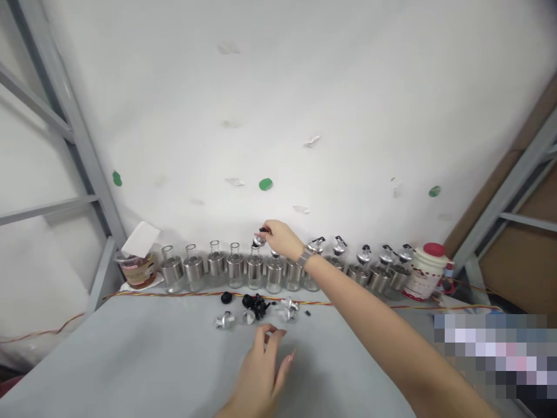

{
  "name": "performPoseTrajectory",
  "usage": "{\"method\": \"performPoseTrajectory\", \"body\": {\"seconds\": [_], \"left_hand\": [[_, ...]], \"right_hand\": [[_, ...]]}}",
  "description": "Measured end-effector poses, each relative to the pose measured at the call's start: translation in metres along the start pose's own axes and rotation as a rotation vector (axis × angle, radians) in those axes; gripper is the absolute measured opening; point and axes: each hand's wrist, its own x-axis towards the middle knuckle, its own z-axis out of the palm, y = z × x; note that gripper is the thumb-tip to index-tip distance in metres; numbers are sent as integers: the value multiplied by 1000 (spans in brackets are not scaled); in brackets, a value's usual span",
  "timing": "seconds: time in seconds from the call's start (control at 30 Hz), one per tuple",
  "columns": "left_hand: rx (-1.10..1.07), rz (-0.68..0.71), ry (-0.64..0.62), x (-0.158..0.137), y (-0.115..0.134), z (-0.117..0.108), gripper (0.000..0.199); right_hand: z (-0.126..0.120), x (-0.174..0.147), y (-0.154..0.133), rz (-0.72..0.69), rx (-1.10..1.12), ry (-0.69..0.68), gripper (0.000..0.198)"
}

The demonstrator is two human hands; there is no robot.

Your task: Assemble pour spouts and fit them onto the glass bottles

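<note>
My right hand (pixel 281 237) reaches to the row of bottles at the back, its fingers closed on a silver pourer top (pixel 259 239) with a black part. That top is at the mouth of a glass bottle with a metal sleeve (pixel 255 268); whether it is seated I cannot tell. Low in front, my left hand (pixel 265 366) hovers over the table with fingers apart and nothing in them. Beyond its fingertips lie loose silver tops (pixel 225 320), a clump of black parts (pixel 260 306) and a round black cap (pixel 226 297).
Several open-necked bottles (pixel 191 268) stand to the left, several with pourer tops (pixel 380 276) to the right. A brown-filled jar (pixel 138 271) and a white jar with a red lid (pixel 425 273) flank the row. A twisted red-yellow wire (pixel 195 294) crosses the grey table (pixel 152 360).
</note>
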Motion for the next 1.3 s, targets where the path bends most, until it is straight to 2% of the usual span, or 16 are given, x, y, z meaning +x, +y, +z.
{"method": "performPoseTrajectory", "body": {"seconds": [0.17, 0.47, 1.03, 1.2, 1.3], "left_hand": [[77, -16, -12, 1, 8, -12, 30], [64, -39, -59, 4, 10, -16, 30], [42, -42, -103, 5, 5, -5, 30], [39, -35, -150, 4, 7, -3, 29], [-6, -23, -80, 5, 5, -2, 28]], "right_hand": [[26, 30, 8, 8, -107, -96, 17], [37, 38, 19, -7, -176, -271, 21], [42, 31, 15, -74, -276, -249, 20], [45, 27, 18, -87, -277, -250, 20], [48, 25, 18, -95, -279, -236, 21]]}}
